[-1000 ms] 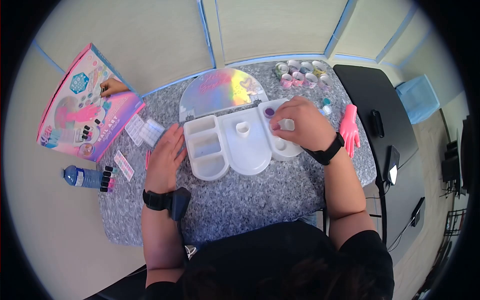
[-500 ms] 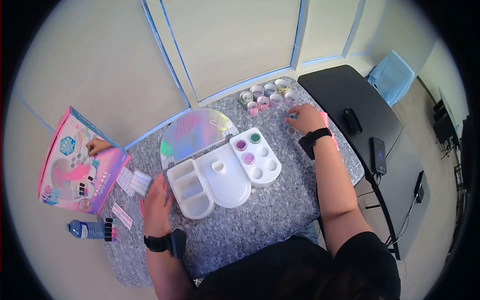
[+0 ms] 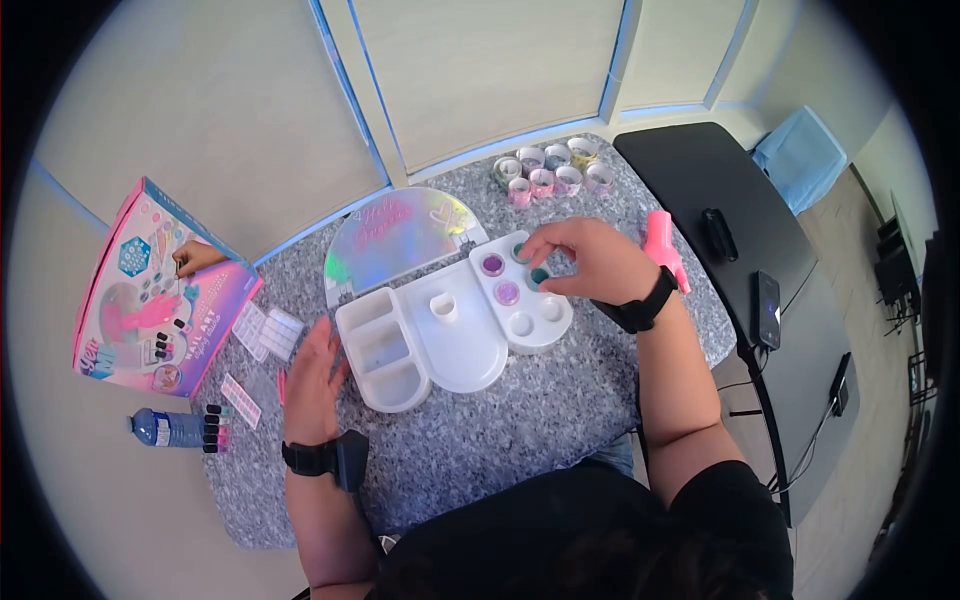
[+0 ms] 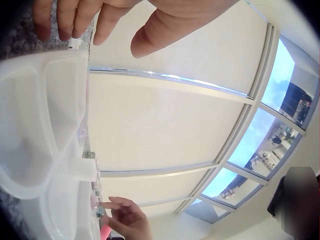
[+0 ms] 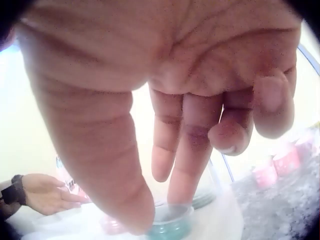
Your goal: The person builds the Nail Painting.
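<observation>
My right hand (image 3: pixel 600 262) is over the right section of a white nail-art tray (image 3: pixel 465 368). Its thumb and fingers pinch a small teal pot (image 5: pixel 171 229) at one of the round wells. A purple pot (image 3: pixel 493 265), a lilac glitter pot (image 3: pixel 507 293) and a green pot, partly hidden by the fingers, sit in neighbouring wells. The two nearest wells hold nothing. Beside the tray's left section, my left hand (image 3: pixel 312 385) rests with its fingers extended and grips nothing; in the left wrist view its fingers show above the tray's compartments.
A holographic lid panel (image 3: pixel 400 240) stands behind the tray. Small tubs (image 3: pixel 567 180) cluster at the back, and a pink model hand (image 3: pixel 660 245) lies right. Left are a Nail Art box (image 3: pixel 150 310), a water bottle (image 3: pixel 165 429), polish bottles (image 3: pixel 213 432) and a sticker sheet (image 3: pixel 241 400).
My right hand went from the tray to the small pots on its right, then came back to the wells with the teal pot. My left hand stays beside the tray; the head view has shifted.
</observation>
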The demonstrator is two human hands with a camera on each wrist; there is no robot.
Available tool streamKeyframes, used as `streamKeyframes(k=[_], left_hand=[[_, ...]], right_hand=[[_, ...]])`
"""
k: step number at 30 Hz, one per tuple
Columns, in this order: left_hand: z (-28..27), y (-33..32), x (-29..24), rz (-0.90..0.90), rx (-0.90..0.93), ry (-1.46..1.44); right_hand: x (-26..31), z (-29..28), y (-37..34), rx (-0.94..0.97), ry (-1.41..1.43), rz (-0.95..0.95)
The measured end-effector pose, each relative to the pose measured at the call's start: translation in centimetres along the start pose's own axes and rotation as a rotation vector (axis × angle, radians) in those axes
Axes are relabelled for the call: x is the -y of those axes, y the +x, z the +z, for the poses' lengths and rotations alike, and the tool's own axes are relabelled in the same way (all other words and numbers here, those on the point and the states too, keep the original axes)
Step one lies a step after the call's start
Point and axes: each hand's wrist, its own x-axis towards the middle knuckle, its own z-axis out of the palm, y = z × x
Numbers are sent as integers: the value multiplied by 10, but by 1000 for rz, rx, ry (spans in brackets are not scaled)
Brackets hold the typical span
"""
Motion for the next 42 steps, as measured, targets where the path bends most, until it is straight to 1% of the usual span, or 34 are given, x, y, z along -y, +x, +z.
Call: streamKeyframes(k=[4, 6, 10, 12, 13, 15, 16, 18, 19, 21, 22, 24, 25, 27, 28, 30, 31, 33, 34, 36, 37, 42], left_hand=[[-1, -1, 1, 8, 7, 2], [4, 1, -1, -2, -13, -24], [9, -1, -5, 1, 54, 16], [7, 0, -1, 17, 53, 43], [6, -1, 0, 8, 54, 47], [7, -1, 0, 21, 31, 45], [5, 0, 2, 20, 30, 45], [-1, 2, 6, 3, 80, 28], [0, 2, 6, -1, 78, 28], [4, 3, 3, -28, 94, 16], [6, 3, 4, -30, 89, 19], [10, 3, 7, 3, 133, 38], [12, 0, 6, -2, 123, 41], [15, -3, 4, 6, 155, -25], [15, -2, 3, 7, 148, -28], [16, -3, 5, 17, 162, -18], [17, 0, 5, 15, 155, -19], [17, 3, 6, -41, 140, -75], [16, 3, 6, -47, 133, -76], [16, 3, 6, -55, 143, -73], [17, 1, 4, -58, 141, -75], [21, -5, -2, -16, 133, -52]], right_hand=[[5, 4, 1, 13, -51, 33], [3, 7, 1, -20, -40, 20], [8, 7, 2, -19, -106, 22], [9, 1, 1, -15, 12, 77], [2, -2, -2, -14, 18, 84], [-27, -15, -6, -198, -150, 126], [-42, -18, -12, -197, -149, 126], [-69, -23, -24, -298, -459, 178], [-73, -26, -24, -294, -457, 179], [-79, -27, -22, -122, -320, 426], [-78, -26, -20, -118, -314, 424], [-75, -23, -16, -99, -337, 525], [-70, -19, -14, -90, -330, 521], [-57, -13, -9, -226, -415, 201], [-38, -13, -6, -221, -415, 196], [11, -9, -1, -105, -75, 30], [25, -7, 0, -99, -72, 28], [43, 6, -5, 3, -58, -113], [45, 15, -6, 11, -53, -113], [46, 29, -9, 19, -153, -146], [51, 31, -11, 62, -205, -76], [58, 38, -12, 56, -241, -48]])
